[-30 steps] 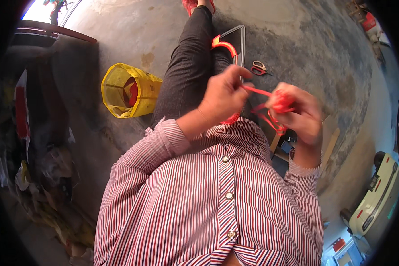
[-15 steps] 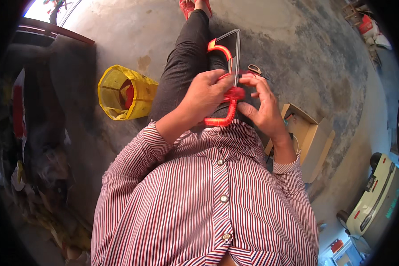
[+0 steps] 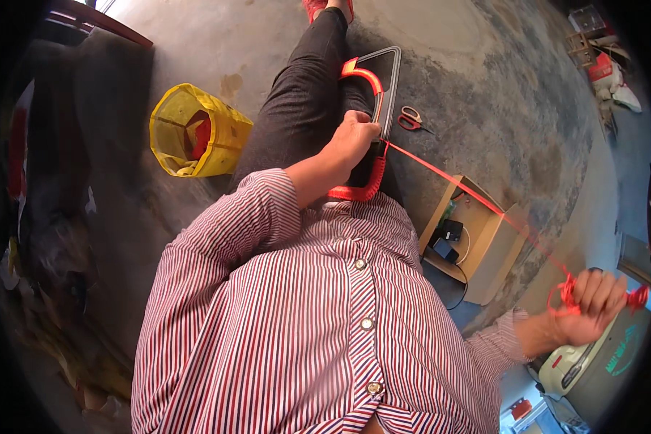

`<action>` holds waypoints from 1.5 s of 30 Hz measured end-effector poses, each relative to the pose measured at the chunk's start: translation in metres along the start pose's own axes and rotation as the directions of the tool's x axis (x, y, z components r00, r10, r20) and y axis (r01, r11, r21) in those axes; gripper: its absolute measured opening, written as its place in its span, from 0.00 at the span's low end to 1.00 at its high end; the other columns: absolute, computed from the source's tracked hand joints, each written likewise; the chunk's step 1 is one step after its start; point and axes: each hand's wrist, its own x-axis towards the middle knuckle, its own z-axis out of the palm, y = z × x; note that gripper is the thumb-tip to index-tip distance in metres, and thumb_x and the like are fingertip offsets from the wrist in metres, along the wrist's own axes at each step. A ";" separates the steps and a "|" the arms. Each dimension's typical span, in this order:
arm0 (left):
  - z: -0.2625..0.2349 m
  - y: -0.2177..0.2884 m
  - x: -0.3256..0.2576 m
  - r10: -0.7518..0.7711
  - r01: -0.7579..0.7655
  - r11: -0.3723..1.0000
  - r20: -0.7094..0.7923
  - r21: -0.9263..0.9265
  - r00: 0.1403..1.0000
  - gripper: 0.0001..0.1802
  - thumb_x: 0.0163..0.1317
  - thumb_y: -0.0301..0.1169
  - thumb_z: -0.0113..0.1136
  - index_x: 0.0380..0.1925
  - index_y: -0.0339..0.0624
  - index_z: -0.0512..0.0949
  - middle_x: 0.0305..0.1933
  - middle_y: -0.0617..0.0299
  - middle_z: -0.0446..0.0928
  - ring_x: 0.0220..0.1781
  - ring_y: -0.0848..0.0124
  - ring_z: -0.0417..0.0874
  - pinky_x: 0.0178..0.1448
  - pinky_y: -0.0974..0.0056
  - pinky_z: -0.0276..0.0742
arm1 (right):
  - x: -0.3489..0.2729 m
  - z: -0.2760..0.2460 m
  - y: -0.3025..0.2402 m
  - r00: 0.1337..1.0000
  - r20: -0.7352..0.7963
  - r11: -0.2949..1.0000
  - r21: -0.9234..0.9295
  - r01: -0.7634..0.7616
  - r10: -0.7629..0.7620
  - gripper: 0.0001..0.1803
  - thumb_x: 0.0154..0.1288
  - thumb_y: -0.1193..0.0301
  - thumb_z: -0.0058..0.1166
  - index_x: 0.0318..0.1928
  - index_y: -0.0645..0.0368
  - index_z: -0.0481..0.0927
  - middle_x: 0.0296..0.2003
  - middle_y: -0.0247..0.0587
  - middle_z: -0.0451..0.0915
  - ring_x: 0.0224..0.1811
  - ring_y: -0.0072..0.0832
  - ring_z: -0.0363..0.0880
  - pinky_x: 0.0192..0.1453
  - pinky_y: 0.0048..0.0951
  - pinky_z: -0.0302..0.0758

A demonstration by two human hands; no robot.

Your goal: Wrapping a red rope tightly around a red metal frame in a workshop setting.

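A grey metal wire frame (image 3: 397,76) lies along my thighs, its near end and part of its far side wound with red ribbon. My left hand (image 3: 351,145) is closed on the frame near its middle, thumb and fingers pinching its side. From just below those fingers a strip of red ribbon (image 3: 448,177) runs tight across to the right. Far out at the lower right, my right hand (image 3: 593,307) is a fist around the bunched loose end of that ribbon. Red-and-tan-handled scissors (image 3: 410,119) lie on the floor, right of the frame.
A yellow bin (image 3: 233,145) with red and yellow scraps inside stands left of my legs. To my right sits an open cardboard box (image 3: 495,249) holding black devices and cables. A pale toy-like vehicle (image 3: 560,365) is at the lower right, under my right hand.
My right hand has swung from beside the frame far out to the lower right, drawing the ribbon taut. My left hand stays on the frame, and the scissors now show fully.
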 end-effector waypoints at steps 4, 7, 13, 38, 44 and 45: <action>-0.002 0.007 -0.004 -0.241 0.252 0.967 0.228 -0.023 0.944 0.28 0.48 0.24 0.55 0.54 0.33 0.68 0.35 0.61 0.71 0.37 0.73 0.72 0.45 0.70 0.68 | -0.021 0.009 -0.010 0.990 0.118 0.984 -0.169 -0.060 0.080 0.18 0.75 0.64 0.38 0.24 0.50 0.57 0.15 0.26 0.55 0.14 0.16 0.48 0.19 0.21 0.49; -0.009 -0.005 0.002 -0.199 0.243 0.963 0.305 -0.115 0.931 0.28 0.47 0.23 0.56 0.53 0.35 0.69 0.35 0.62 0.71 0.36 0.73 0.71 0.44 0.71 0.68 | -0.030 -0.035 -0.027 0.995 -0.068 0.926 -0.367 -0.091 0.071 0.19 0.74 0.65 0.39 0.23 0.50 0.57 0.15 0.26 0.54 0.14 0.15 0.48 0.19 0.21 0.49; -0.026 0.009 -0.015 -0.040 0.086 0.976 0.221 -0.200 0.974 0.28 0.45 0.27 0.64 0.50 0.32 0.73 0.37 0.54 0.77 0.46 0.65 0.77 0.54 0.65 0.70 | -0.033 -0.112 0.047 0.859 -0.427 0.943 -0.040 -0.330 0.283 0.14 0.71 0.63 0.45 0.27 0.52 0.64 0.17 0.25 0.53 0.16 0.14 0.50 0.18 0.21 0.47; -0.030 0.020 -0.033 0.408 -0.668 0.550 0.536 0.502 0.739 0.11 0.44 0.20 0.60 0.31 0.39 0.73 0.28 0.56 0.77 0.37 0.55 0.78 0.42 0.59 0.76 | -0.007 0.017 0.309 0.742 0.101 0.639 -0.593 -0.490 0.662 0.09 0.56 0.75 0.58 0.37 0.67 0.79 0.40 0.42 0.76 0.43 0.27 0.76 0.47 0.26 0.73; -0.026 0.016 -0.015 0.600 -0.619 0.600 0.227 0.507 0.767 0.13 0.46 0.26 0.61 0.35 0.39 0.76 0.41 0.49 0.74 0.52 0.52 0.72 0.53 0.59 0.72 | 0.009 -0.014 0.227 0.883 -0.130 0.847 -0.252 -0.469 0.450 0.05 0.52 0.72 0.55 0.29 0.60 0.77 0.52 0.53 0.75 0.46 0.32 0.76 0.55 0.31 0.70; -0.022 0.003 -0.002 0.513 -0.498 0.750 0.094 0.436 0.853 0.15 0.44 0.25 0.60 0.36 0.39 0.76 0.37 0.52 0.75 0.49 0.56 0.75 0.51 0.61 0.73 | 0.015 -0.011 0.204 0.906 -0.109 0.905 -0.073 -0.418 0.410 0.04 0.52 0.74 0.52 0.30 0.59 0.75 0.45 0.51 0.76 0.41 0.30 0.75 0.52 0.30 0.69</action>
